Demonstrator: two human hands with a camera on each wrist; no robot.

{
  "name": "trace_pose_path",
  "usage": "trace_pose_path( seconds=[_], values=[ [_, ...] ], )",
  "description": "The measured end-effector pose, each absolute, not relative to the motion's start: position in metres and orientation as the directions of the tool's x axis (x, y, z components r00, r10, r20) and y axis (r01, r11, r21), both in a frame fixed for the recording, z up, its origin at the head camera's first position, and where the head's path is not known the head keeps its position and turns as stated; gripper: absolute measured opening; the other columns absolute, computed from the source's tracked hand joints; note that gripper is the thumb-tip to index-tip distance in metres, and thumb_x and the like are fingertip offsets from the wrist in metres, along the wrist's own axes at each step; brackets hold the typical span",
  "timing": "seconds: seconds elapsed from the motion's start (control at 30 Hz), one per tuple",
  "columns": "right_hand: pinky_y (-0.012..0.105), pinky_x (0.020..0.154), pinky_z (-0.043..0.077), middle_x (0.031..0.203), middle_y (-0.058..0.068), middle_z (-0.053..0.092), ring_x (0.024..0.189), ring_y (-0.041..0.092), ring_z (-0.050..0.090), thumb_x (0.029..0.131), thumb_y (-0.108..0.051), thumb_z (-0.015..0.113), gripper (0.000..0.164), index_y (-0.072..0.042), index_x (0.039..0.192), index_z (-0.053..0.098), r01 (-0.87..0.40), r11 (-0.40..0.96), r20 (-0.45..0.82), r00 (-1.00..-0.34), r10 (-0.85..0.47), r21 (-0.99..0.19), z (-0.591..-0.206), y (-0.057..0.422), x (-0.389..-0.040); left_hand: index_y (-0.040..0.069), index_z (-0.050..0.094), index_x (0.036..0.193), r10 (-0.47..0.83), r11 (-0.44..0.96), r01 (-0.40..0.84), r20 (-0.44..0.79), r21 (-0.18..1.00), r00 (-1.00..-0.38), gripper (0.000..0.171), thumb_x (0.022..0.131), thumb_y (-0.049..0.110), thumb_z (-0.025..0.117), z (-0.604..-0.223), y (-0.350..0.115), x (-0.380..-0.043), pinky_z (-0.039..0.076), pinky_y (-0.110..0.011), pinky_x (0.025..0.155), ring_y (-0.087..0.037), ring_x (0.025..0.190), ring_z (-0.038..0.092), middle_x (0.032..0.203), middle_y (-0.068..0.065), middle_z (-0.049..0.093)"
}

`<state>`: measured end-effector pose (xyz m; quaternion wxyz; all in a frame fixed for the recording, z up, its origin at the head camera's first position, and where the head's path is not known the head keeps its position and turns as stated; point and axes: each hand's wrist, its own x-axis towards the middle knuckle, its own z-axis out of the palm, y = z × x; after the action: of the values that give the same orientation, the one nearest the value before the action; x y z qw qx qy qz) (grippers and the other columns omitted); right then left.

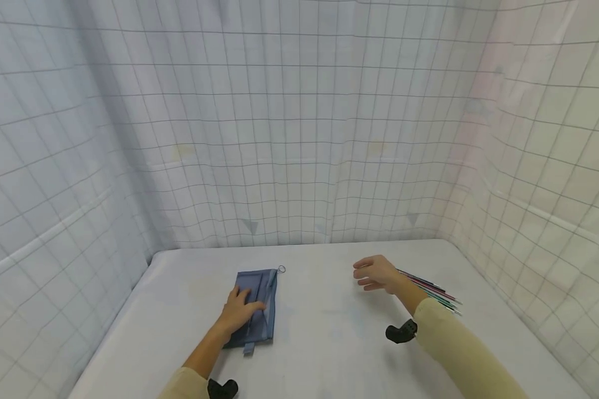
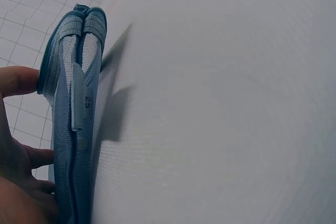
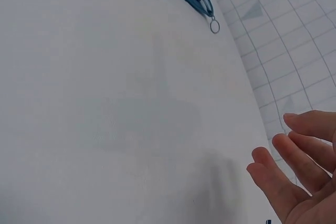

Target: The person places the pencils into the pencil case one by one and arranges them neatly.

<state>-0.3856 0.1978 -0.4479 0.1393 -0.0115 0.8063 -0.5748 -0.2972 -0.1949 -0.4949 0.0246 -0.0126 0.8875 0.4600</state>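
A blue zippered pouch [image 1: 268, 299] with a metal ring [image 1: 282, 269] at its far corner lies flat on the white table. My left hand [image 1: 237, 313] rests on top of it with fingers and thumb spread. The left wrist view gives a side-on look at the pouch [image 2: 79, 129], its zipper edge and fabric tab visible and my fingers touching one face. Over the table on the right, my right hand [image 1: 376, 274] hovers with loosely bent fingers and nothing in them. Several slim coloured pencils [image 1: 441, 296] lie beyond and beside its wrist, partly hidden by the forearm.
White cloth with a dark grid [image 1: 299, 138] hangs behind the table and along both sides. The white tabletop [image 1: 319, 332] stretches between the pouch and the pencils. Black wrist-worn devices [image 1: 401, 331] sit at both sleeves.
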Motion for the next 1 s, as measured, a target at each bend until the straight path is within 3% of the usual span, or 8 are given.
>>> trace_pose_path(
  seconds=[0.37,0.73,1.0],
  values=[
    [0.043,0.085,0.059,0.132,0.027,0.064,0.111,0.041,0.068,0.097,-0.006,0.069,0.046,0.01,0.138,0.056,0.102,0.424,-0.188,-0.968,-0.165,-0.9,-0.441,0.238,-0.38,-0.01,0.033,0.155,0.002,0.569,-0.049,-0.061,0.821,-0.998,0.086,0.091,0.036,0.067,-0.495,-0.196,-0.297,0.015,-0.081,0.107,-0.066,0.145,0.007,0.164,-0.035,0.007],
    [0.035,0.074,0.059,0.118,0.018,0.071,0.092,0.021,0.069,0.095,-0.008,0.069,0.042,0.008,0.134,0.062,0.043,0.567,-0.138,-0.983,-0.124,-0.822,-0.45,0.274,-0.378,-0.01,0.034,0.155,0.006,0.579,-0.042,-0.055,0.814,-0.998,0.086,0.091,0.036,0.067,-0.496,-0.196,-0.298,0.016,-0.081,0.107,-0.066,0.144,0.008,0.164,-0.036,0.008],
    [0.04,0.076,0.06,0.116,0.02,0.071,0.094,0.026,0.071,0.093,-0.007,0.071,0.04,0.009,0.129,0.064,-0.025,0.647,-0.084,-0.987,-0.137,-0.762,-0.452,0.296,-0.368,-0.011,0.034,0.155,0.012,0.58,-0.031,-0.047,0.814,-0.999,0.085,0.091,0.036,0.067,-0.496,-0.196,-0.299,0.016,-0.08,0.108,-0.066,0.145,0.009,0.163,-0.037,0.008]
  ],
)
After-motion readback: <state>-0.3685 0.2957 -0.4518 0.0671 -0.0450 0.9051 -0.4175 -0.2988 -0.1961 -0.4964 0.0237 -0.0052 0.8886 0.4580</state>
